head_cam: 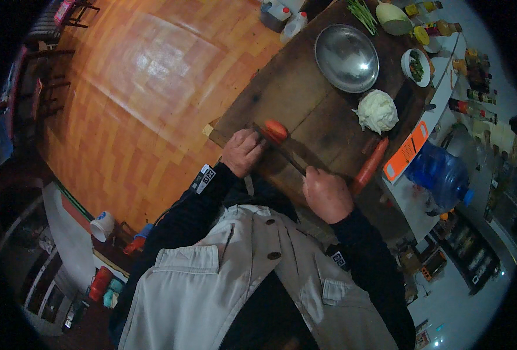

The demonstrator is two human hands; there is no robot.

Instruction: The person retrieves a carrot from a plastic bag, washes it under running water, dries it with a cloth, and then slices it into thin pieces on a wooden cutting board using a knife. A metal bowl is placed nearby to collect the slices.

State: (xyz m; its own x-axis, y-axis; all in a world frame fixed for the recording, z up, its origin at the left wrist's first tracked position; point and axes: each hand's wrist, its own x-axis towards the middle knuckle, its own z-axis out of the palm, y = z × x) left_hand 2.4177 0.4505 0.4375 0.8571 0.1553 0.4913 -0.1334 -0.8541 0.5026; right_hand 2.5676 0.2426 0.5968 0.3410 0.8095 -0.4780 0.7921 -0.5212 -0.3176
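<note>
My right hand [327, 193] is closed around the handle of a kitchen knife [287, 155], whose blade points up and left toward my left hand. At the near left corner of the wooden table, my left hand [242, 152] rests with bent fingers against the blade's tip end; whether it grips anything under the fingers cannot be seen. Just beyond the blade lies a cut piece of carrot [276, 130]. A long whole carrot [370, 164] lies to the right of my right hand, beside a head of cabbage [377, 111].
A steel bowl [347, 58], green stalks [363, 15], a pale green gourd or radish [393, 18] and a white bowl of greens [416, 68] stand farther back on the wooden table [262, 96]. An orange board [405, 151] and blue plastic bottle [442, 177] are at the right.
</note>
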